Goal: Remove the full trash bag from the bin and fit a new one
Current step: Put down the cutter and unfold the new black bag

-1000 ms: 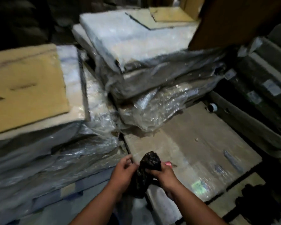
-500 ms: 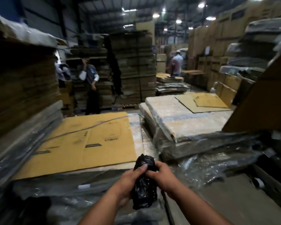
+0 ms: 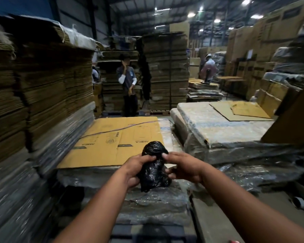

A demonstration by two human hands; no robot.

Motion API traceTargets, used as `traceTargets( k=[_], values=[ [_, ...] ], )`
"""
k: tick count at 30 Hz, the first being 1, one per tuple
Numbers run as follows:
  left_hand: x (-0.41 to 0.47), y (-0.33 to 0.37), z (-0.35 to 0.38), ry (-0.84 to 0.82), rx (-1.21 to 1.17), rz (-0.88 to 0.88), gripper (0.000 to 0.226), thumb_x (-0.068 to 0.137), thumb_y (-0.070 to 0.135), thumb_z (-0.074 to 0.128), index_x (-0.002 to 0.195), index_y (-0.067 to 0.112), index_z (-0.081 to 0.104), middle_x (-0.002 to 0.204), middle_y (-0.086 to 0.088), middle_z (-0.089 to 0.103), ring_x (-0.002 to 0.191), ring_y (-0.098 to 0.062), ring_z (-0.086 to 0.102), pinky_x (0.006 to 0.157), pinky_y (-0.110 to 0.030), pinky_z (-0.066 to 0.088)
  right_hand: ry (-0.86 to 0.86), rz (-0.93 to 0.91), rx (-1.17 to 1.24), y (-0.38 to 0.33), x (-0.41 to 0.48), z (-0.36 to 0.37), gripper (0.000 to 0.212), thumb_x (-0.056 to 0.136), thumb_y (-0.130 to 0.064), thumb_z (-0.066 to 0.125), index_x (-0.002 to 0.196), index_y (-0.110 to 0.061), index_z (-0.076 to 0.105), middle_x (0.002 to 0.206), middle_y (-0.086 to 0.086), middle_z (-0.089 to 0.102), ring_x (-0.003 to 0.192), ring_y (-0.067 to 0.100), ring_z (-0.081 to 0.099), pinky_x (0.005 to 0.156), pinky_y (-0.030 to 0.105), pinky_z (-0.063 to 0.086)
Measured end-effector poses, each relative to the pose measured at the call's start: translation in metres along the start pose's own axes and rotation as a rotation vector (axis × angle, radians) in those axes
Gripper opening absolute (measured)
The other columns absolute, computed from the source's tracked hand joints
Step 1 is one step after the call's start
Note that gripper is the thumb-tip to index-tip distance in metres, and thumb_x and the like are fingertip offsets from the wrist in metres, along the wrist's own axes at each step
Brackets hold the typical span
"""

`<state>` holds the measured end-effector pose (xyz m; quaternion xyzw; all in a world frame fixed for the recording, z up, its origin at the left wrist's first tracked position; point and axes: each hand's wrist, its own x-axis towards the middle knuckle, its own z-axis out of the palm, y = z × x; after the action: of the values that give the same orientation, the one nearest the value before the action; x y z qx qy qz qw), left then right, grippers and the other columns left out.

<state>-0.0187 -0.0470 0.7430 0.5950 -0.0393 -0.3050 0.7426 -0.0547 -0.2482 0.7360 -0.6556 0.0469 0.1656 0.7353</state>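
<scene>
— What've u got?
— My left hand (image 3: 136,170) & right hand (image 3: 182,168) are both closed round a crumpled black bag (image 3: 154,166), fingers pinching it near the top, held up in front of me.
— Whereabouts?
— Over a flat cardboard sheet (image 3: 119,139) on a wrapped stack. Tall cardboard piles (image 3: 42,85) on my left, a person (image 3: 127,86) standing further back.

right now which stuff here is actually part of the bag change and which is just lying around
Part of the job:
- bunched black trash bag
- left hand and right hand, both gripping it

No bin is in view.

Just lying about:
- flattened cardboard box on the wrapped pallet
- tall cardboard stacks
- plastic-wrapped pallet with loose cardboard sheets
- two people in the background
</scene>
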Motion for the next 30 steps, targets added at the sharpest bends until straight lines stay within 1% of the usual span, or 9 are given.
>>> traceTargets(
  k=[4,6,8,13,18,20,22,26,30],
  values=[
    [0.0,-0.006,-0.006,-0.013,0.045,-0.079,0.036,0.095,0.014,0.057,0.125,-0.004,0.057,0.1,-0.022,0.074,0.085,-0.035,0.073,0.077,-0.043,0.059,-0.027,0.058,-0.126,0.011,0.004,0.006,0.03,0.088,-0.013,0.074,0.113,-0.002,0.063,0.089,0.012,0.069,0.076,0.019,0.067,0.074,0.033,0.059],
    [0.001,-0.01,-0.01,0.007,0.097,-0.095,0.037,0.094,0.014,0.059,0.126,-0.004,0.058,0.104,-0.022,0.075,0.088,-0.035,0.073,0.08,-0.044,0.059,0.031,0.063,-0.232,0.013,0.005,0.007,0.032,0.085,-0.013,0.077,0.11,0.002,0.064,0.09,0.018,0.069,0.074,0.021,0.067,0.073,0.035,0.061],
    [0.003,-0.013,-0.014,0.037,0.143,-0.105,0.039,0.092,0.015,0.063,0.126,-0.004,0.059,0.109,-0.022,0.074,0.093,-0.034,0.072,0.087,-0.047,0.058,0.054,0.059,-0.289,0.016,0.007,0.004,0.033,0.081,-0.018,0.081,0.105,0.0,0.067,0.099,0.021,0.072,0.084,0.027,0.068,0.088,0.047,0.059],
    [0.003,-0.016,-0.021,0.042,0.069,-0.11,0.04,0.089,0.016,0.068,0.122,-0.003,0.057,0.1,-0.022,0.075,0.085,-0.035,0.073,0.081,-0.044,0.059,0.096,0.015,-0.219,0.015,0.007,-0.005,0.017,0.082,-0.019,0.08,0.079,-0.017,0.063,0.078,0.002,0.072,0.082,0.018,0.066,0.094,0.043,0.052],
    [0.004,-0.014,-0.019,-0.146,-0.191,-0.039,0.043,0.092,0.023,0.059,0.128,-0.002,0.06,0.124,-0.028,0.065,0.11,-0.041,0.065,0.104,-0.052,0.047,0.18,-0.062,0.072,0.01,0.013,-0.002,0.019,0.088,0.004,0.064,0.105,-0.003,0.06,0.101,0.022,0.069,0.09,0.035,0.067,0.087,0.052,0.058],
    [0.006,-0.015,-0.02,-0.223,-0.253,-0.014,0.049,0.091,0.017,0.058,0.135,-0.005,0.055,0.132,-0.029,0.06,0.118,-0.041,0.06,0.107,-0.052,0.045,0.243,-0.08,0.086,0.007,0.012,0.002,0.013,0.09,0.001,0.059,0.1,-0.005,0.06,0.093,0.021,0.066,0.077,0.033,0.067,0.069,0.044,0.06],
    [0.005,-0.016,-0.021,-0.265,-0.29,0.029,0.05,0.087,0.013,0.06,0.133,-0.005,0.057,0.125,-0.027,0.065,0.113,-0.039,0.064,0.101,-0.05,0.051,0.304,-0.096,0.107,0.006,0.012,0.003,0.012,0.09,-0.001,0.053,0.096,-0.006,0.062,0.085,0.019,0.062,0.065,0.029,0.061,0.06,0.038,0.053],
    [0.007,-0.022,-0.026,-0.268,-0.317,0.036,0.037,0.085,0.018,0.068,0.118,0.0,0.068,0.112,-0.023,0.071,0.103,-0.036,0.07,0.093,-0.047,0.055,0.409,-0.107,0.132,0.01,0.011,-0.008,0.019,0.089,-0.004,0.048,0.092,-0.004,0.066,0.073,0.013,0.066,0.062,0.027,0.061,0.062,0.039,0.051],
    [0.01,-0.028,-0.024,-0.177,-0.175,-0.004,0.036,0.088,0.018,0.067,0.118,-0.002,0.064,0.105,-0.025,0.073,0.091,-0.037,0.073,0.078,-0.046,0.06,0.268,-0.032,0.229,0.019,0.007,-0.017,0.031,0.092,-0.02,0.055,0.116,-0.004,0.065,0.104,0.019,0.069,0.09,0.032,0.066,0.08,0.042,0.056]
  ],
)
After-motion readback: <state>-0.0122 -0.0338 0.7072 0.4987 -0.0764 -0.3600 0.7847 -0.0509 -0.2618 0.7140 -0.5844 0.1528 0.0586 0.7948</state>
